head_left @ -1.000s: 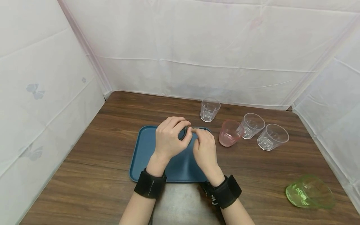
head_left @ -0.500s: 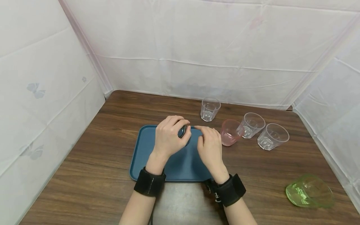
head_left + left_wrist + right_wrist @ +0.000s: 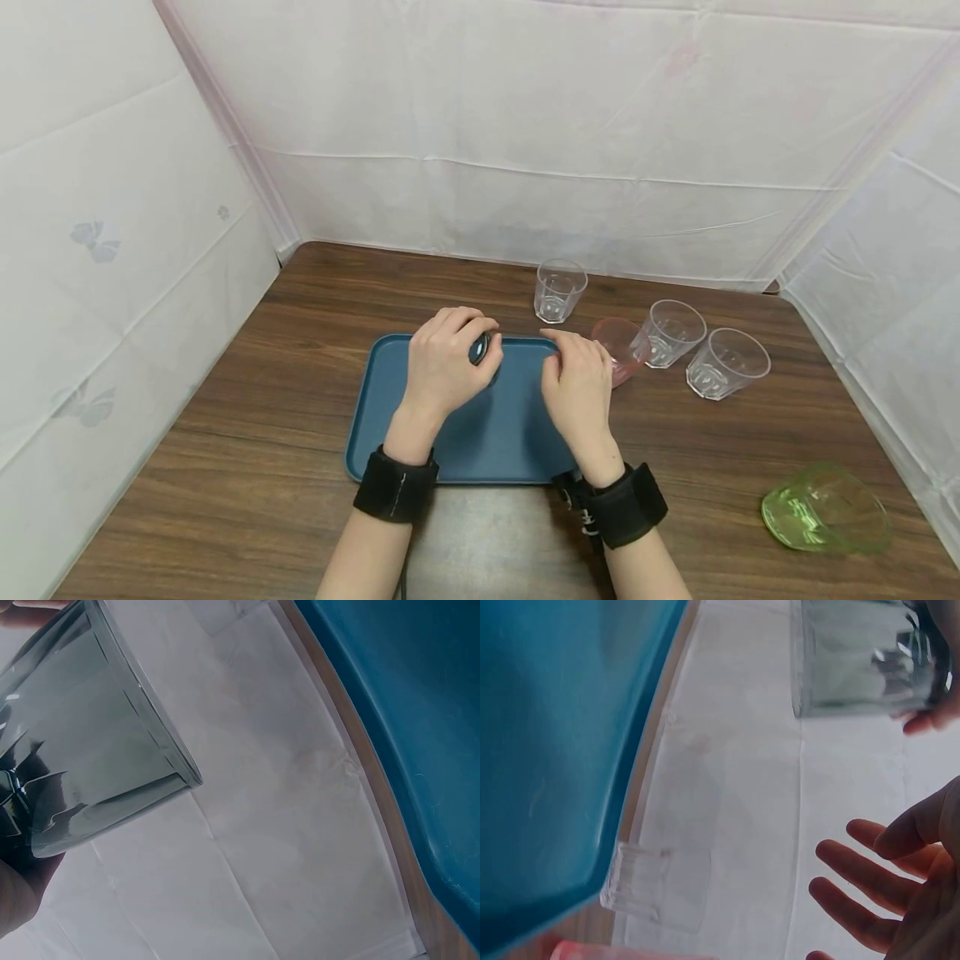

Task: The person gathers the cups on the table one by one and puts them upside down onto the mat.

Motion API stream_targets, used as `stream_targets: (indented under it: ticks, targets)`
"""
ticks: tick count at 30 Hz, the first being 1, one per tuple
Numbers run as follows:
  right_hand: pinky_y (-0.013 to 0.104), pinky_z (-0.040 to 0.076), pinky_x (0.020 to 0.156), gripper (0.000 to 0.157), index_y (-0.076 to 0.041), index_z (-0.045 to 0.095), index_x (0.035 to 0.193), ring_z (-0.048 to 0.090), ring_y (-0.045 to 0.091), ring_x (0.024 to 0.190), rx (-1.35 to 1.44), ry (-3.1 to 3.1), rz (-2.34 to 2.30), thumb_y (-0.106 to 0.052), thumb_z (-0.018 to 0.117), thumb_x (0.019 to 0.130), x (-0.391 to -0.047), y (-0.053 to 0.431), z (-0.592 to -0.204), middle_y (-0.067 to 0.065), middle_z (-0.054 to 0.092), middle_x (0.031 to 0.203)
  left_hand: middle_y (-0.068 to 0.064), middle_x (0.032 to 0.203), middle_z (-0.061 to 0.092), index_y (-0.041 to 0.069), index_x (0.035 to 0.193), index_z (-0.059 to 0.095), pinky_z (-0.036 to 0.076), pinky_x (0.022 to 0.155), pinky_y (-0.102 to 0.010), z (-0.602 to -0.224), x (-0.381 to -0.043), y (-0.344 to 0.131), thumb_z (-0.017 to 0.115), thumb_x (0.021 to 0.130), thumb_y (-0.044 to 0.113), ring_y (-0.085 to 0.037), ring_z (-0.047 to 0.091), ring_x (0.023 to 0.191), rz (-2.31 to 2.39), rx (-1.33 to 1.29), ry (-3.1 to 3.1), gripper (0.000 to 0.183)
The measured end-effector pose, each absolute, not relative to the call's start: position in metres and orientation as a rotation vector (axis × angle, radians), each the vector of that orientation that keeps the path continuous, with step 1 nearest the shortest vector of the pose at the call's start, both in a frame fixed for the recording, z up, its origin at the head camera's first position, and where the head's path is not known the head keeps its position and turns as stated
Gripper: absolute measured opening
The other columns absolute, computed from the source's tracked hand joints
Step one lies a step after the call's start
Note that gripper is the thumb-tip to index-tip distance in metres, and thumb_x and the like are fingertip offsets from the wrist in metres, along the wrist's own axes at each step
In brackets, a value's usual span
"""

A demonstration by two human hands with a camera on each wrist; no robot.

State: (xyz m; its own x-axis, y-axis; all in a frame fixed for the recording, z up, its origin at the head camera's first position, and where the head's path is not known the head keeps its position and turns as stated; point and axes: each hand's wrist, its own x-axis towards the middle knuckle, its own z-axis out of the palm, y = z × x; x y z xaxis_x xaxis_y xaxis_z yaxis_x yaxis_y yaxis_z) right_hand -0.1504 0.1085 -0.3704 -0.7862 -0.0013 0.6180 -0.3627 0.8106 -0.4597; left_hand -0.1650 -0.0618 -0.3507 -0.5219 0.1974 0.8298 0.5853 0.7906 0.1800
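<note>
My left hand grips a smoky grey tumbler over the middle of the blue tray. The tumbler is upside down, its dark base up among the fingers and its rim toward the tray; in the head view the hand hides most of it. Apart from it, my right hand hovers over the tray's right edge, holding nothing. Its fingers are loosely bent and spread in the right wrist view. Behind this hand stands a pink tumbler, partly covered by it.
One clear tumbler stands behind the tray. Two more, a clear tumbler and another clear tumbler, stand right of the pink one. A green tumbler lies on its side at the front right. White cloth walls enclose the table.
My right hand has drawn away to the right from the smoky tumbler. My left hand, still holding it, has shifted slightly left.
</note>
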Motion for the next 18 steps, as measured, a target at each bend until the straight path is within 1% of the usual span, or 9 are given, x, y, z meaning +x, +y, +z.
stream_targets:
  ticks: [7,11,18]
  targets:
    - [0.052,0.030,0.096,0.032,-0.009,0.066,0.104,0.054,0.024,0.087,0.233,-2.390,0.775,-0.001,0.044,0.081,-0.153,0.117,-0.369,0.008,0.064,0.088,-0.002,0.084,0.064,0.014,0.083,0.069,0.051,0.066,-0.034,-0.352,-0.168,-0.067,0.059,0.082,0.023,-0.018,0.058,0.083,-0.554,-0.542,-2.140,0.014]
    - [0.053,0.030,0.096,0.032,-0.009,0.066,0.103,0.055,0.026,0.089,0.219,-2.379,0.780,-0.002,0.044,0.082,-0.154,0.121,-0.368,0.009,0.064,0.086,-0.003,0.085,0.064,0.013,0.085,0.069,0.051,0.066,-0.035,-0.353,-0.169,-0.071,0.058,0.083,0.023,-0.019,0.058,0.084,-0.560,-0.531,-2.168,0.015]
    - [0.053,0.028,0.097,0.031,-0.009,0.066,0.103,0.054,0.027,0.088,0.186,-2.380,0.784,-0.002,0.044,0.082,-0.154,0.126,-0.366,0.008,0.060,0.078,-0.003,0.085,0.063,0.012,0.086,0.069,0.051,0.065,-0.035,-0.354,-0.171,-0.077,0.059,0.083,0.023,-0.020,0.058,0.082,-0.554,-0.506,-2.206,0.015]
